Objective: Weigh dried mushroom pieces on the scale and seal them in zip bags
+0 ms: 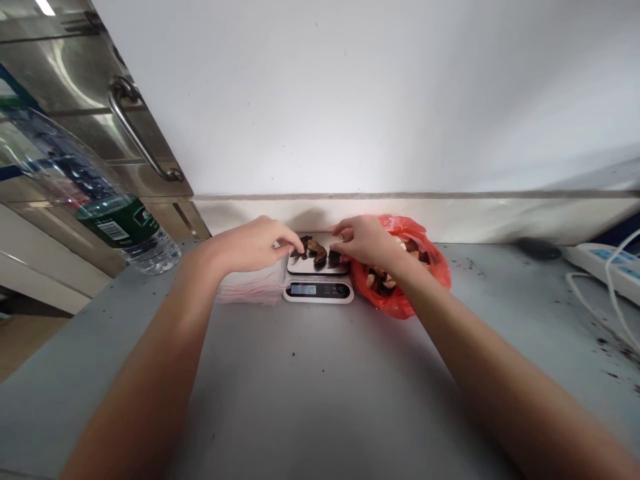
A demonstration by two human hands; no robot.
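Observation:
A small white kitchen scale (319, 293) with a lit display stands against the wall, and several dark brown, curled dried pieces (317, 252) lie on its plate. My left hand (253, 245) comes in from the left, its thumb and forefinger pinched on a dark piece at the plate's left side. On the other side my right hand (367, 241) has its fingertips closed at another dark piece (334, 257) on the plate's right edge. Beside the scale, partly under my right forearm, an open red plastic bag (440, 267) holds more brown and pale pieces.
Clear zip bags with red lines (250, 288) lie stacked left of the scale. A large plastic bottle with a green label (123, 223) stands at the left edge. At the right are a white power strip (607, 267), its cable and a black object (537, 249). Dark crumbs dot the grey table (310, 413).

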